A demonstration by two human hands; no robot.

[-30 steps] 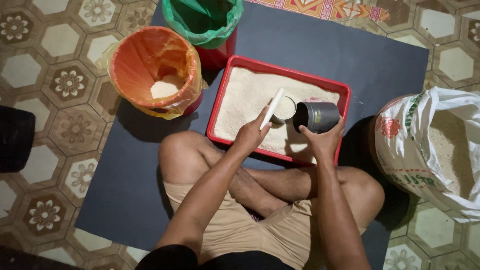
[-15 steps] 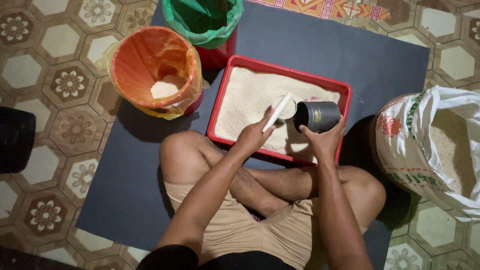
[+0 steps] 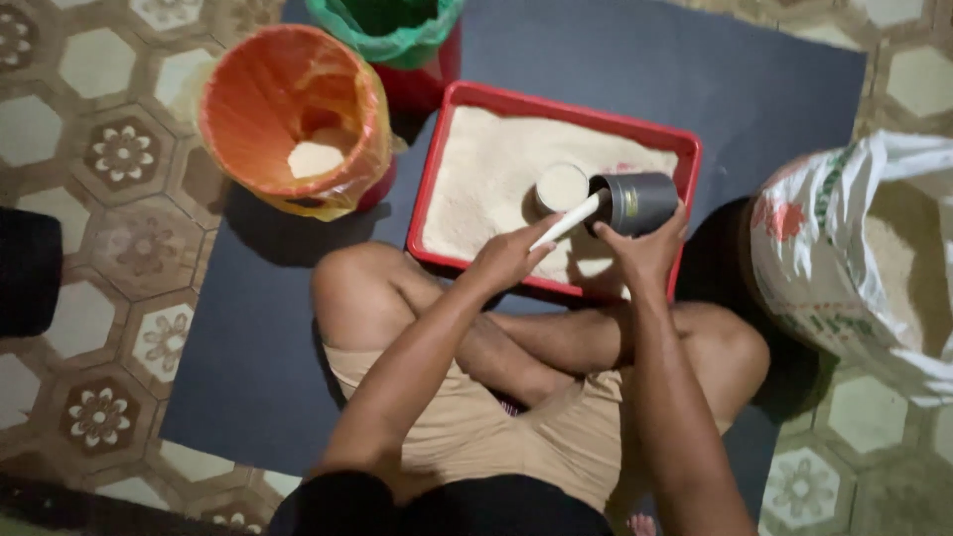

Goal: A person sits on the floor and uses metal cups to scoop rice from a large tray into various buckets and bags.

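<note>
Sitting cross-legged on the dark mat [image 3: 248, 347], you face, from left to right: an orange-lined bucket [image 3: 293, 119] holding a little pale grain, a green-lined bucket [image 3: 387, 30] behind it, the red tray [image 3: 434, 179] spread with grain, and an open white sack [image 3: 864, 258]. Your left hand [image 3: 511, 260] has its fingers closed on a white stick [image 3: 568, 220], which has swung since a second ago from pointing up over the tray to lying across the mouth of the grey cup [image 3: 635, 201]. Your right hand [image 3: 647, 253] wraps its fingers round that cup, tipped on its side over the tray. Judged from this, the cup is being levelled, excess falling back into the tray
</note>
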